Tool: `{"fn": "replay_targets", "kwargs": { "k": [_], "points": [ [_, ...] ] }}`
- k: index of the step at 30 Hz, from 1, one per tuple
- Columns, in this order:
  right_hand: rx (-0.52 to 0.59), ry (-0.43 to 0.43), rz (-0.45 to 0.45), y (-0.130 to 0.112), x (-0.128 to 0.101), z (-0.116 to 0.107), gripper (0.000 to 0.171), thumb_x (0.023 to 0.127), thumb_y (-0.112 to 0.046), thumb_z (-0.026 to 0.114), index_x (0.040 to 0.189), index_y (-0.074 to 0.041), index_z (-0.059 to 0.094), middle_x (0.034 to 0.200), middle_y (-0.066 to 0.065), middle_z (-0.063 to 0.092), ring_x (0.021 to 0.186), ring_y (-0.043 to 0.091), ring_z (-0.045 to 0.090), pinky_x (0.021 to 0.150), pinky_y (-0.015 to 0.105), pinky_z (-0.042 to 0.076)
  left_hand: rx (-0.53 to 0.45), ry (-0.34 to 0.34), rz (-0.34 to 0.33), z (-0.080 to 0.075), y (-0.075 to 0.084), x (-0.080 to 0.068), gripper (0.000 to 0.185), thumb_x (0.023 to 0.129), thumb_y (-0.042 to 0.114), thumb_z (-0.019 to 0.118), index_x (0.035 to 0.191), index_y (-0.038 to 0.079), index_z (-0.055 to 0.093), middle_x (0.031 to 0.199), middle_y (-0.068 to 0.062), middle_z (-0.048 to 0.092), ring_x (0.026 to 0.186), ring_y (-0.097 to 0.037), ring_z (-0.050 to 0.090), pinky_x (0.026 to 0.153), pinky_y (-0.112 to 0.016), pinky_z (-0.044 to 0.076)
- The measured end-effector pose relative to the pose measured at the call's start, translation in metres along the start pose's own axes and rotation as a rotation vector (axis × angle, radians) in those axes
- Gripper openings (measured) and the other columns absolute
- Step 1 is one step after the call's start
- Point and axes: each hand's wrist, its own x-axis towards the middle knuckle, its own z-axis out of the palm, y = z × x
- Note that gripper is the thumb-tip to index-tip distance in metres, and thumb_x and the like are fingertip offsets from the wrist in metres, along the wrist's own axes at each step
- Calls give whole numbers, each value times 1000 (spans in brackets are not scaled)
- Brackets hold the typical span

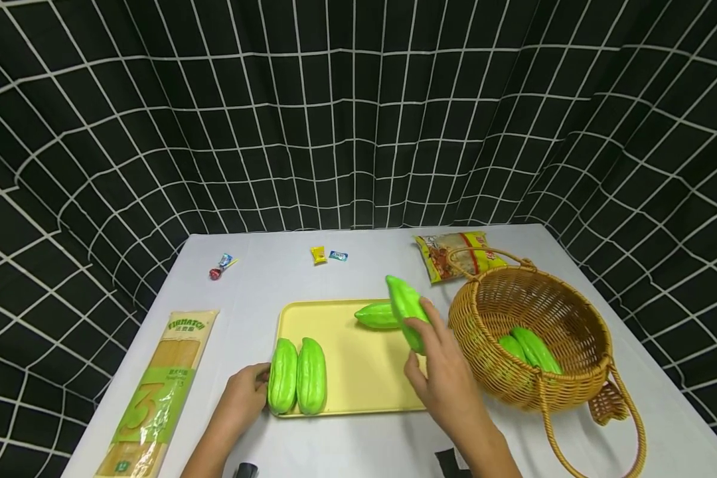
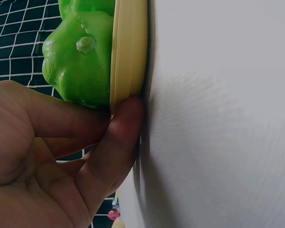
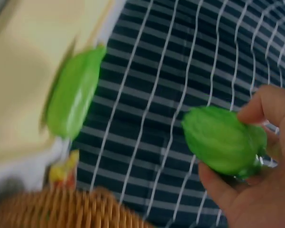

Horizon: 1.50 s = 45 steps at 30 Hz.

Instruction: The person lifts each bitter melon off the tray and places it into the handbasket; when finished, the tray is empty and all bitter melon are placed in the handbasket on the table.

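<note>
My left hand [image 1: 245, 393] pinches the near-left edge of a shallow yellow tray [image 1: 364, 372]; in the left wrist view its thumb and finger meet at the rim [image 2: 128, 52]. Two long, ridged green gourds [image 1: 283, 376] lie side by side at the tray's left end, close to that hand. Another green gourd [image 1: 378, 315] lies crosswise at the back of the tray. Above the tray's right side, my right hand [image 1: 445, 372] holds a green gourd [image 1: 405, 305] tilted upward between thumb and fingers. Its lower end is partly hidden by the fingers.
A wicker basket [image 1: 478, 332] with green gourds [image 1: 534, 348] inside stands at the right, one handle drooping forward. Behind it is a yellow snack bag [image 1: 439, 259]. A spaghetti pack [image 1: 158, 392] lies at left; small candies [image 1: 318, 255] and a lollipop [image 1: 216, 273] lie farther back.
</note>
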Motion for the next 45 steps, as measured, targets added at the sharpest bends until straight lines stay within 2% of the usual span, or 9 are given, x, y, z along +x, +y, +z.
{"fn": "replay_targets", "kwargs": {
  "k": [6,10,13,21,28,34,39,42,45],
  "points": [
    [-32,186,113,31,-3,-28,53,75,13,62,127,-1,56,153,19,33,128,46,42,88,63,46,0,4,-3,1,1,0,39,88,-7,52,126,-14,54,102,-17,66,64,-15,55,54,-27,46],
    [-60,181,229,49,-6,-40,52,79,15,57,129,-1,56,157,16,26,133,47,34,89,68,41,5,2,1,0,1,0,39,88,-7,52,126,-15,54,103,-17,66,66,-15,55,55,-27,47],
    [-82,147,260,58,-9,-42,48,82,14,55,129,2,56,156,19,25,134,49,31,90,69,38,6,-2,-4,0,1,0,39,88,-7,52,127,-15,54,103,-17,66,66,-15,55,56,-28,47],
    [-111,132,234,62,-9,-39,46,81,9,56,127,9,54,151,31,27,130,52,31,95,67,34,-2,6,7,1,1,-1,39,88,-8,53,125,-16,54,107,-23,66,73,-14,60,58,-28,51],
    [-152,55,253,62,-10,-38,47,82,4,57,127,17,52,148,38,27,141,53,15,112,68,11,-2,11,3,1,0,-1,38,88,-7,53,126,-15,54,107,-22,66,73,-15,60,59,-28,51],
    [-133,82,227,59,-10,-33,46,80,5,58,125,14,54,144,37,33,139,53,21,110,70,13,5,13,6,0,1,-1,38,88,-6,54,126,-15,54,107,-21,66,71,-15,58,58,-27,49],
    [-79,116,116,43,-5,-16,45,77,8,60,122,12,56,140,34,40,134,53,29,108,69,20,-1,13,2,-1,1,-1,39,88,-6,54,126,-14,55,106,-19,66,71,-15,57,58,-27,49],
    [-38,46,58,25,-2,2,47,78,4,64,124,7,57,141,28,42,134,47,33,108,66,24,9,16,12,-1,1,-1,38,88,-6,55,125,-14,56,107,-20,66,75,-16,59,61,-28,50],
    [6,-137,32,3,0,21,52,83,-8,68,133,-1,54,147,20,39,139,40,31,112,61,24,12,21,12,-1,2,0,38,88,-6,55,124,-14,56,107,-20,66,76,-16,58,61,-28,49]
  ]
}}
